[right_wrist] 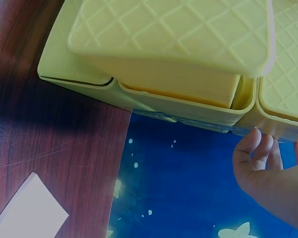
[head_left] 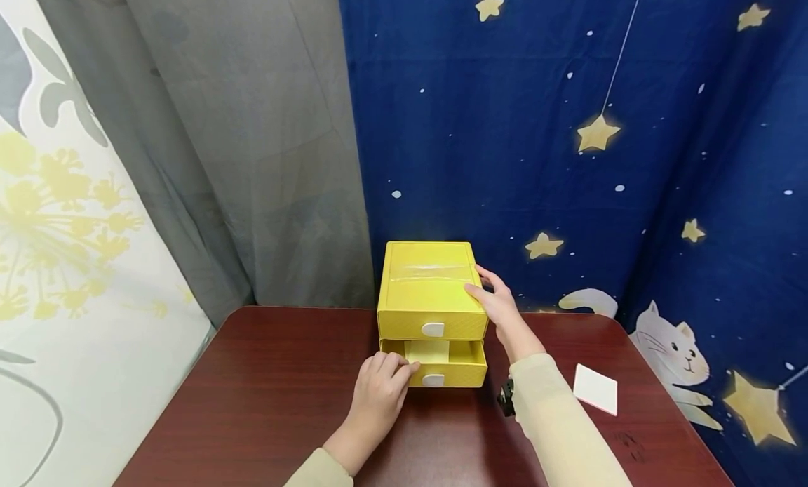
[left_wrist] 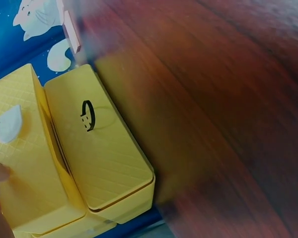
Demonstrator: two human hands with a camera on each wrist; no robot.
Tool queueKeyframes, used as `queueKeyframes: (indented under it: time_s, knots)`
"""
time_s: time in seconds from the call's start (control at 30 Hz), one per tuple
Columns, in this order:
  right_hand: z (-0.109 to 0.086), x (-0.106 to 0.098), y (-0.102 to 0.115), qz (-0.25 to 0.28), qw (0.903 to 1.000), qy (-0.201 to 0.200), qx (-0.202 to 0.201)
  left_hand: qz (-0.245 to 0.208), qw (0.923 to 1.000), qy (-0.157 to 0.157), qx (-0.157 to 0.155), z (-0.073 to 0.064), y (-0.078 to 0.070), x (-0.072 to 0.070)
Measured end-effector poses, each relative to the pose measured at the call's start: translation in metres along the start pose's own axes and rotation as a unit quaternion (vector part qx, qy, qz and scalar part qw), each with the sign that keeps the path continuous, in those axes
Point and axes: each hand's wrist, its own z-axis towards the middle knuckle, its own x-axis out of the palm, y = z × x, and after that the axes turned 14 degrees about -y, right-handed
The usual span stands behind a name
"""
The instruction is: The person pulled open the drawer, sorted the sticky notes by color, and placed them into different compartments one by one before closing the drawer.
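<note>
A yellow drawer cabinet (head_left: pixel 431 262) stands at the back of the table, with its middle drawer (head_left: pixel 454 375) pulled out. My left hand (head_left: pixel 379 389) grips the front rim of this drawer, left of its white tab handle (left_wrist: pixel 9 124). Inside the drawer lies a pale yellow block (right_wrist: pixel 179 82), seen between the drawer's front and the cabinet. On the cabinet's upper right edge rests my right hand (head_left: pixel 499 304). Its thumb lies on the top and its fingers touch the side (right_wrist: pixel 260 153).
A white square pad (head_left: pixel 596 389) lies on the dark red table (head_left: pixel 284 375), right of my right forearm. Below the pulled-out drawer, another drawer (left_wrist: pixel 121 163) carries a black loop (left_wrist: pixel 92 116) on its front. Grey and blue starry curtains (head_left: pixel 442 143) hang close behind the cabinet.
</note>
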Motion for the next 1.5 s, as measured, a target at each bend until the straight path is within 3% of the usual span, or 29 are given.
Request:
queueKeyframes:
  time_s: [0.4, 0.53, 0.67, 0.9, 1.13, 1.4, 1.5]
  knots:
    - [0.003, 0.001, 0.0, 0.005, 1.0, 0.006, 0.001, 0.022, 0.9975, 0.061, 0.027, -0.014, -0.004, -0.013]
    - [0.002, 0.001, 0.0, 0.006, 1.0, 0.006, 0.002, 0.034, 0.9967, 0.065, 0.034, -0.015, -0.006, -0.014]
    - [0.001, 0.001, 0.0, 0.002, 1.0, 0.007, 0.002, 0.036, 0.9963, 0.072, 0.031, -0.015, -0.006, -0.013]
    - [0.001, 0.002, 0.0, 0.002, 1.0, 0.006, 0.003, 0.048, 0.9913, 0.121, 0.016, -0.019, -0.006, -0.013]
    - [0.001, 0.001, 0.0, 0.006, 1.0, 0.006, 0.004, 0.043, 0.9923, 0.115, 0.008, -0.025, -0.006, -0.009]
    - [0.0, 0.001, -0.001, 0.004, 0.9999, 0.009, 0.004, 0.078, 0.9851, 0.153, 0.001, -0.029, -0.008, -0.008]
    - [0.0, 0.001, 0.0, 0.004, 1.0, 0.008, 0.002, 0.098, 0.9774, 0.187, 0.0, -0.031, -0.011, -0.011]
